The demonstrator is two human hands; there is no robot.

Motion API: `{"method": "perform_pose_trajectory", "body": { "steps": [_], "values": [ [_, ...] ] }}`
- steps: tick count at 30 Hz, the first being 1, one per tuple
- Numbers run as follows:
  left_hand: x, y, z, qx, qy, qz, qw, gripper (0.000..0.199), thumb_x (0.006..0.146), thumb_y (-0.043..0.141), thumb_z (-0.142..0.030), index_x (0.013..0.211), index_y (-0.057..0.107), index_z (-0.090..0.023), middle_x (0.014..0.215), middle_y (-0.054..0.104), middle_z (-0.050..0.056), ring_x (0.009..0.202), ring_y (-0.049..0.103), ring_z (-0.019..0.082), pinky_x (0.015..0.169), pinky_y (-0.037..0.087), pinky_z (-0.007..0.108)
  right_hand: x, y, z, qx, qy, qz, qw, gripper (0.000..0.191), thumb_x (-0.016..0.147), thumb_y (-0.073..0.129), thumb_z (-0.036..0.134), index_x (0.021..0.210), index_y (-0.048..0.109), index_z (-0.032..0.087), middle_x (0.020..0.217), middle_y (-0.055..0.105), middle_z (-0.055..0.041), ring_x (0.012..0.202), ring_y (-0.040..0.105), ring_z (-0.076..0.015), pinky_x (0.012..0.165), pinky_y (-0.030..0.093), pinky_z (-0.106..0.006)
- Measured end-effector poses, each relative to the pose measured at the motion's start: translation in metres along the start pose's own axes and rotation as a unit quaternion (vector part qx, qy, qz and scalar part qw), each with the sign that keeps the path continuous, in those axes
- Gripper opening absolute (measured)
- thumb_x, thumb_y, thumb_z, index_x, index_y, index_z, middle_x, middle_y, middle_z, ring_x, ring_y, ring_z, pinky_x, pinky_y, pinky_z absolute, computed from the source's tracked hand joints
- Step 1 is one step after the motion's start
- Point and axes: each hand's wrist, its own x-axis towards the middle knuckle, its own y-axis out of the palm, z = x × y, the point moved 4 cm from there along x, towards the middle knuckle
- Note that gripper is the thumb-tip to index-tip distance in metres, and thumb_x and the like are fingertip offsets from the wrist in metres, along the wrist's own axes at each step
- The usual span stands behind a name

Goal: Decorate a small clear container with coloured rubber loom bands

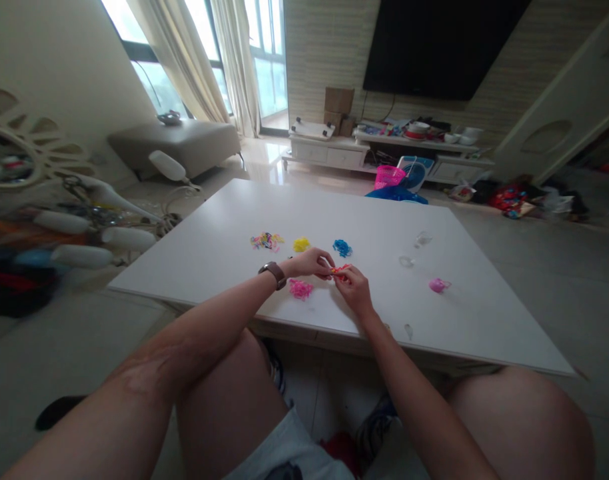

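Note:
Over the white table, my left hand [312, 262] and my right hand [354, 288] meet with their fingertips close together. Both are closed in a pinch, and what sits between the fingers is too small to make out. Right behind and between them lies a red-orange pile [342, 269] of small pieces, partly hidden by the fingers. A pink pile [300, 289] lies below my left wrist. Farther back are a blue pile [342, 248], a yellow pile [301, 245] and a mixed-colour pile [266, 241] of similar small pieces.
On the right of the white table [464, 320] are a pink round object [438, 285] and small clear items [407, 261]. A clear piece [408, 331] lies by the near edge. Beyond the far edge stands a pink basket [388, 177]. White lamp-like arms [107, 193] are at left.

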Motion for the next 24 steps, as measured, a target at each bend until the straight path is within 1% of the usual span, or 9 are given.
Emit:
{"method": "perform_pose_trajectory", "body": {
  "steps": [2, 5, 8, 11, 13, 16, 18, 20, 24],
  "values": [
    [-0.001, -0.001, -0.001, 0.005, -0.003, -0.011, 1.000, 0.031, 0.073, 0.081, -0.022, 0.097, 0.067, -0.010, 0.078, 0.074, 0.010, 0.073, 0.073, 0.016, 0.076, 0.059, 0.031, 0.000, -0.001, 0.002, -0.001, -0.001, -0.009, 1.000, 0.009, 0.090, 0.061, 0.022, 0.086, 0.069, 0.021, 0.087, 0.065, -0.0047, 0.079, 0.060, -0.0184, 0.071, 0.050, -0.032],
    [-0.002, -0.005, -0.004, 0.022, -0.001, -0.047, 0.999, 0.025, 0.077, 0.067, -0.012, 0.103, 0.066, -0.014, 0.074, 0.069, 0.002, 0.064, 0.069, 0.012, 0.065, 0.055, 0.025, 0.000, -0.003, 0.002, -0.003, 0.003, -0.019, 1.000, 0.009, 0.090, 0.061, 0.022, 0.084, 0.067, 0.021, 0.087, 0.063, -0.0044, 0.077, 0.059, -0.0179, 0.069, 0.050, -0.031],
    [-0.001, -0.008, -0.008, 0.078, -0.003, -0.065, 0.995, 0.020, 0.078, 0.053, -0.006, 0.087, 0.070, -0.013, 0.061, 0.060, -0.001, 0.053, 0.058, 0.008, 0.055, 0.045, 0.019, -0.001, -0.003, 0.002, -0.008, 0.011, -0.017, 1.000, 0.010, 0.091, 0.060, 0.025, 0.083, 0.067, 0.022, 0.086, 0.063, -0.0039, 0.077, 0.059, -0.0178, 0.068, 0.050, -0.030],
    [0.000, -0.010, -0.011, 0.148, -0.008, -0.071, 0.986, 0.025, 0.076, 0.047, -0.007, 0.073, 0.072, -0.011, 0.055, 0.057, 0.001, 0.052, 0.053, 0.009, 0.053, 0.041, 0.019, -0.001, -0.004, 0.002, -0.007, 0.016, -0.021, 1.000, 0.011, 0.091, 0.061, 0.027, 0.084, 0.067, 0.022, 0.087, 0.064, -0.0037, 0.076, 0.059, -0.0176, 0.068, 0.050, -0.030],
    [-0.001, -0.010, -0.013, 0.183, -0.004, -0.073, 0.980, 0.026, 0.076, 0.049, -0.010, 0.075, 0.075, -0.010, 0.056, 0.059, 0.002, 0.054, 0.053, 0.010, 0.054, 0.040, 0.020, -0.001, -0.005, 0.001, -0.009, 0.019, -0.027, 0.999, 0.011, 0.091, 0.061, 0.028, 0.083, 0.067, 0.023, 0.087, 0.064, -0.0038, 0.076, 0.059, -0.0176, 0.068, 0.051, -0.030],
    [-0.005, -0.007, -0.015, 0.227, -0.002, -0.066, 0.972, 0.025, 0.078, 0.057, -0.021, 0.084, 0.079, -0.011, 0.056, 0.058, 0.001, 0.054, 0.051, 0.010, 0.053, 0.038, 0.021, -0.001, -0.006, 0.001, -0.014, 0.024, -0.032, 0.999, 0.012, 0.092, 0.061, 0.029, 0.083, 0.066, 0.023, 0.087, 0.064, -0.0041, 0.076, 0.059, -0.0177, 0.068, 0.051, -0.030],
    [-0.007, -0.005, -0.016, 0.239, -0.007, -0.069, 0.969, 0.026, 0.078, 0.063, -0.030, 0.087, 0.080, -0.011, 0.055, 0.058, 0.001, 0.053, 0.050, 0.011, 0.052, 0.037, 0.022, -0.001, -0.006, 0.002, -0.014, 0.024, -0.033, 0.999, 0.011, 0.091, 0.061, 0.029, 0.083, 0.066, 0.022, 0.087, 0.064, -0.0041, 0.075, 0.059, -0.0175, 0.068, 0.051, -0.031],
    [-0.009, -0.004, -0.016, 0.235, -0.007, -0.068, 0.970, 0.029, 0.076, 0.068, -0.035, 0.085, 0.080, -0.011, 0.059, 0.062, 0.002, 0.054, 0.050, 0.011, 0.054, 0.038, 0.023, -0.001, -0.006, 0.002, -0.013, 0.023, -0.035, 0.999, 0.010, 0.091, 0.061, 0.028, 0.083, 0.066, 0.022, 0.086, 0.064, -0.0039, 0.074, 0.059, -0.0173, 0.068, 0.050, -0.031],
    [-0.007, -0.002, -0.015, 0.241, 0.017, -0.053, 0.969, 0.024, 0.073, 0.073, -0.032, 0.082, 0.080, -0.011, 0.070, 0.070, 0.006, 0.061, 0.054, 0.012, 0.059, 0.041, 0.024, -0.002, -0.006, 0.001, -0.012, 0.023, -0.036, 0.999, 0.009, 0.090, 0.062, 0.026, 0.083, 0.066, 0.022, 0.086, 0.063, -0.0036, 0.074, 0.058, -0.0170, 0.069, 0.050, -0.031]
  ]
}}
